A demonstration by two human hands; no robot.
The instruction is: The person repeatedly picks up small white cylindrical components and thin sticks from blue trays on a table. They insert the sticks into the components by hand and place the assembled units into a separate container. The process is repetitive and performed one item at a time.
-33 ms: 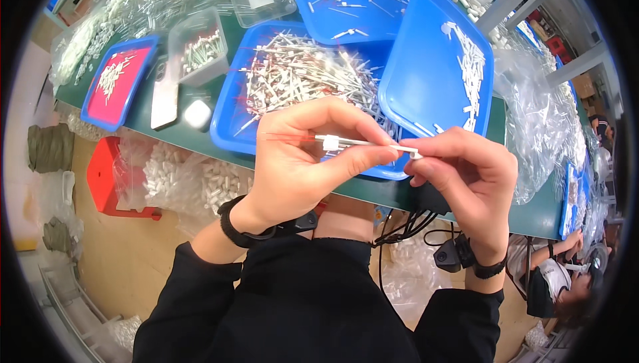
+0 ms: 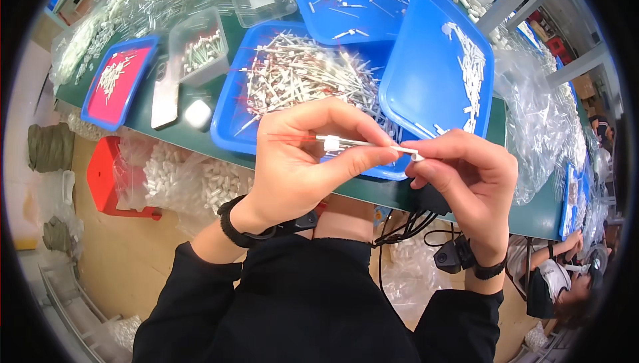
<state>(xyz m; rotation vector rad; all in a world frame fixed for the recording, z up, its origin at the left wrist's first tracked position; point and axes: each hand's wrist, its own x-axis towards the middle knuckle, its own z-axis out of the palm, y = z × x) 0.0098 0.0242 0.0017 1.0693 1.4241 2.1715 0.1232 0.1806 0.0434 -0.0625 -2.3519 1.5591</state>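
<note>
Over the near edge of a blue tray, my left hand [image 2: 299, 153] pinches a thin white rod [image 2: 359, 142] between thumb and forefinger. A small white block [image 2: 331, 143] sits on the rod inside the curl of that hand, and fine red strands stick out past it to the left. At the rod's right end, my right hand [image 2: 466, 170] pinches a small white end piece [image 2: 417, 157] between thumb and fingertips. Both hands nearly meet at this end. Under the fingers, the join between rod and end piece is partly hidden.
Behind my hands, a blue tray [image 2: 229, 120] holds a heap of similar rods. Blue trays [image 2: 426, 63] with white pieces overlap it. Leftward are a clear box [image 2: 212, 67], a phone [image 2: 164, 100] and a red-lined tray [image 2: 120, 100]. Black cables [image 2: 406, 226] hang below the table edge; another person [image 2: 556, 276] sits right.
</note>
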